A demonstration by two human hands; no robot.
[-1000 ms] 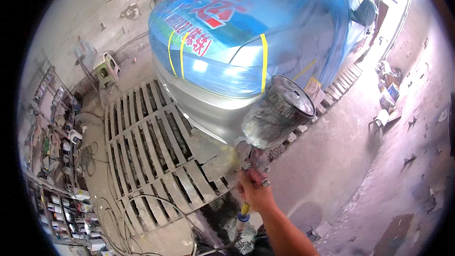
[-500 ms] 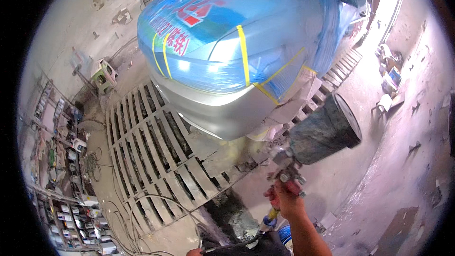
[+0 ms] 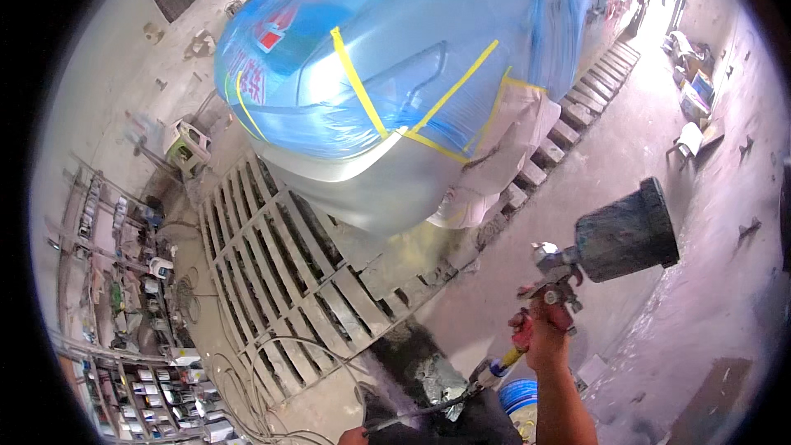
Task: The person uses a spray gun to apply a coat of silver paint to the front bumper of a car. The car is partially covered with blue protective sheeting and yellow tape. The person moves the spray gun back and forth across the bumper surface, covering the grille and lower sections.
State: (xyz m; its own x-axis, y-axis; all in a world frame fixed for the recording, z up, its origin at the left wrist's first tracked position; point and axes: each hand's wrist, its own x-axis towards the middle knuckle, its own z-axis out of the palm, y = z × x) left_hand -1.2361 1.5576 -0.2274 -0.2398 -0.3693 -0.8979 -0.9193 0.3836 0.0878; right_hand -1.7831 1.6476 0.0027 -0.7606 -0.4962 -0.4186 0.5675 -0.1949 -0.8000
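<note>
My right hand (image 3: 548,342) is wrapped round the handle of a spray gun (image 3: 554,284). The gun is tilted, its dark, paint-stained cup (image 3: 624,235) pointing up to the right and its nozzle toward the car. From the handle, an air hose (image 3: 428,409) runs down to my left hand (image 3: 354,437), which closes on it at the lower edge, mostly cut off. Ahead, and apart from the gun, is a car bumper (image 3: 371,194) in grey-silver. Blue plastic film (image 3: 461,0) with yellow tape (image 3: 358,82) covers the car above it.
A slatted floor grating (image 3: 288,280) lies under and left of the car, with loose hoses (image 3: 239,387) beside it. Cluttered shelves (image 3: 140,395) line the left side. A blue-rimmed bucket (image 3: 519,395) stands by my right forearm. A small stool (image 3: 188,148) and piled boxes (image 3: 692,74) are farther off.
My right hand has carried the spray gun rightward and slightly down in the picture, away from the bumper. The view has shifted, so the car sits farther left and its taped corner shows more.
</note>
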